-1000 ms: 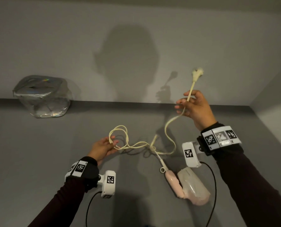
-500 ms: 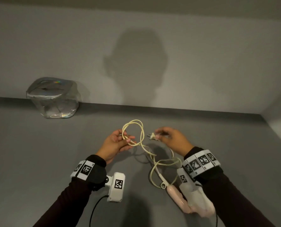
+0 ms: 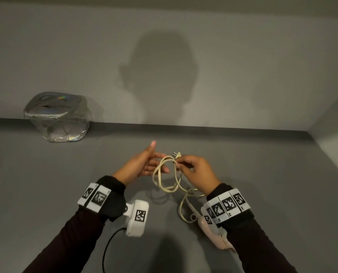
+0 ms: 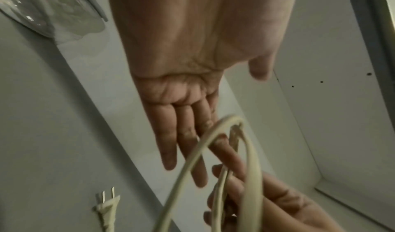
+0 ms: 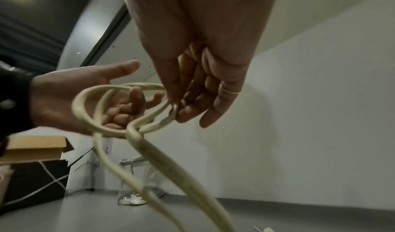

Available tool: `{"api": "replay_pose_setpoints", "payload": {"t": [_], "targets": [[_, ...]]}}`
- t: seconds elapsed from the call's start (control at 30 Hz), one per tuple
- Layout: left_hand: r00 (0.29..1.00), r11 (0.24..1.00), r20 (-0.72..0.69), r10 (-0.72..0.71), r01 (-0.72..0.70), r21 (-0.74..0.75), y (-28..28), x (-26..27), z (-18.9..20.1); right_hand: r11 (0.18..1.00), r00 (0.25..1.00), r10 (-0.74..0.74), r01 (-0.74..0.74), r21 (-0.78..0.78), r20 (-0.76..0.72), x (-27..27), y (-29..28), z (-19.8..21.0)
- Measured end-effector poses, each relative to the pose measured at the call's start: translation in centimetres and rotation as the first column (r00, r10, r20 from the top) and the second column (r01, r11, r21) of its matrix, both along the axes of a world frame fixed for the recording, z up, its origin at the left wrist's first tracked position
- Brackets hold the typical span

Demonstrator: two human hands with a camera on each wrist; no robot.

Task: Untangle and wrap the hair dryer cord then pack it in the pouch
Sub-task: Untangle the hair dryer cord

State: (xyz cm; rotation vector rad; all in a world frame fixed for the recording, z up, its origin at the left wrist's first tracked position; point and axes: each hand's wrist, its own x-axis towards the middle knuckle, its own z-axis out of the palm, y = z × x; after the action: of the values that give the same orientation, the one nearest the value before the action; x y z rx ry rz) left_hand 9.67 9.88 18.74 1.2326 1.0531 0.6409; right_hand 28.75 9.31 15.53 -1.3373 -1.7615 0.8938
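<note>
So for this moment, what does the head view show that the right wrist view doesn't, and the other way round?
Only the head view shows the pink hair dryer lying on the gray table, the plug poking up past the right hand, and both wrist cameras.

Only the right wrist view shows a cardboard box off to the side, and the right hand's grip close up: thumb and fingers pinching the cord.

Both show the looped cord, the left hand with straight fingers beside the loops, and the clear pouch by the wall.
</note>
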Motion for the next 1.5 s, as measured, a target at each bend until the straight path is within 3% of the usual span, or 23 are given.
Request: {"api": "replay_pose_setpoints", "payload": {"t": [0.07, 0.13, 0.23, 0.3, 0.37, 0.4, 0.47, 0.53, 0.57, 0.6, 0.73, 0.8, 0.93, 1.07, 1.2, 1.27, 1.33, 1.43, 1.5], "targets": [[0.983, 0.997, -0.176, -0.047, 0.057, 0.051, 0.3, 0.5, 1.0, 0.995, 0.992, 0.070, -0.078, 0.068, 0.103, 0.1, -0.2, 0.1], [0.962, 0.992, -0.260, -0.082, 0.102, 0.067, 0.7, 0.9, 1.4, 0.992, 0.989, 0.086, -0.096, 0.082, 0.116, 0.1, -0.4, 0.3], [0.955, 0.991, -0.293, 0.045, -0.004, 0.137, 1.6, 0.1, 1.7, 0.998, 0.997, 0.053, -0.054, 0.014, 0.050, 0.5, -0.7, 0.5], [0.954, 0.956, -0.122, 0.273, -0.255, 0.148, 2.5, -1.6, 1.2, 0.996, 0.992, 0.019, -0.030, -0.088, -0.126, 1.4, -1.1, 0.5], [0.872, 0.890, 0.183, 0.455, -0.453, -0.056, 3.0, -3.5, 0.1, 0.982, 0.931, -0.006, -0.064, -0.178, -0.365, 2.4, -1.2, 0.5], [0.797, 0.862, 0.327, 0.507, -0.464, -0.206, 2.8, -4.1, -0.6, 0.975, 0.899, -0.019, -0.080, -0.208, -0.437, 2.7, -1.3, 0.4], [0.623, 0.826, 0.548, 0.558, -0.353, -0.440, 1.9, -4.3, -2.1, 0.967, 0.884, -0.077, -0.047, -0.252, -0.461, 2.8, -1.2, 0.2], [0.481, 0.821, 0.673, 0.563, -0.230, -0.523, 0.8, -3.8, -3.3, 0.944, 0.851, -0.198, 0.032, -0.328, -0.486, 2.4, -1.0, 0.0], [0.460, 0.826, 0.695, 0.552, -0.193, -0.529, 0.3, -3.4, -3.4, 0.929, 0.819, -0.254, 0.058, -0.365, -0.515, 2.2, -1.0, -0.2], [0.490, 0.839, 0.694, 0.527, -0.171, -0.516, 0.0, -3.1, -3.2, 0.916, 0.797, -0.292, 0.076, -0.394, -0.528, 2.2, -0.9, -0.3], [0.811, 0.931, 0.495, 0.311, -0.157, -0.328, -0.6, -2.6, -1.0, 0.900, 0.816, -0.295, 0.063, -0.431, -0.498, 2.1, -0.9, -0.6], [0.874, 0.961, 0.432, 0.221, -0.121, -0.247, -0.7, -2.7, 0.1, 0.905, 0.822, -0.284, 0.059, -0.422, -0.493, 1.7, -0.8, -0.4], [0.889, 0.988, 0.432, 0.152, -0.130, -0.082, -1.1, -1.6, 2.1, 0.929, 0.857, -0.263, 0.101, -0.357, -0.444, 1.4, -0.6, -0.2], [0.873, 0.984, 0.474, 0.119, -0.169, 0.063, -1.9, -0.3, 4.0, 0.915, 0.856, -0.253, 0.061, -0.400, -0.450, 1.6, -0.7, -0.1], [0.783, 0.956, 0.611, 0.114, -0.254, 0.147, -1.6, -0.3, 5.8, 0.886, 0.713, -0.340, 0.025, -0.463, -0.613, 2.0, -0.6, 0.2], [0.779, 0.937, 0.619, 0.098, -0.282, 0.207, -1.4, -0.1, 6.5, 0.892, 0.618, -0.331, -0.042, -0.450, -0.713, 2.0, -0.7, 0.8], [0.793, 0.927, 0.605, 0.077, -0.280, 0.249, -1.0, 0.1, 7.3, 0.893, 0.581, -0.298, -0.111, -0.436, -0.758, 1.6, -0.8, 1.7], [0.792, 0.921, 0.606, 0.073, -0.287, 0.263, -0.1, -0.4, 8.3, 0.904, 0.666, -0.179, -0.180, -0.388, -0.724, 1.5, -0.8, 3.0], [0.788, 0.920, 0.609, 0.091, -0.301, 0.252, 0.4, -1.1, 8.5, 0.935, 0.804, -0.056, -0.166, -0.314, -0.592, 2.2, -0.7, 3.8]]}}
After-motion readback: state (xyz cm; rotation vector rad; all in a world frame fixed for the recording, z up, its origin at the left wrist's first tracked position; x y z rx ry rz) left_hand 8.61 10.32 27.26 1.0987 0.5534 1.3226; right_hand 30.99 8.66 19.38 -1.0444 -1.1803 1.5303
